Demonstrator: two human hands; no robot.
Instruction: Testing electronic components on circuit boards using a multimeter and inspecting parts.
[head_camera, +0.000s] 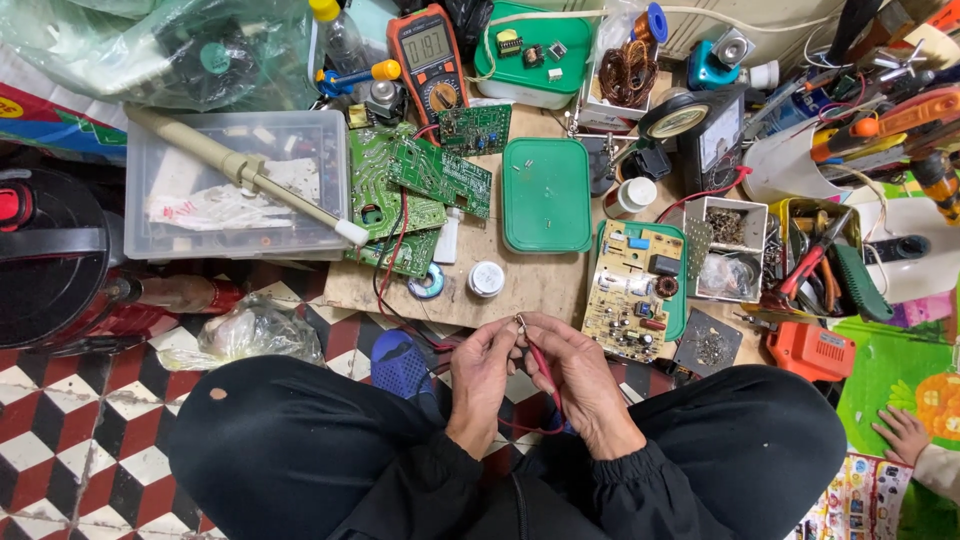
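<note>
- We see the left hand (483, 372) and the right hand (578, 378) meeting just below the near edge of the worktop (530, 285), above the person's crossed legs in black trousers (300, 450).
- Both hands are closed in a pinch: together they grip a red wire (545, 375), whose small metal end (520, 322) shows at the fingertips; the wire runs down across the right palm.
- We take the green lid (546, 194) lying flat on the worktop as our landmark; the hands lie well below it, off the worktop edge.
- Just right of the lid rests a tan circuit board (632, 290) on a green tray.
- Left of the lid lie several overlapping green circuit boards (420, 190), with a small white round tin (486, 278) and a solder spool (428, 284) below them.
- Above and left of the lid stands a multimeter (429, 55) with a lit display.
- Far left of the lid sits a clear plastic bin (170, 150) with a cream-coloured tube (250, 175) laid across it.
- Right of the lid we note a white box of small parts (727, 248), and lower down an orange tool (812, 350).
- At the lower right corner another person's small hand (903, 432) rests on a printed sheet (860, 500), well apart from the wire.
</note>
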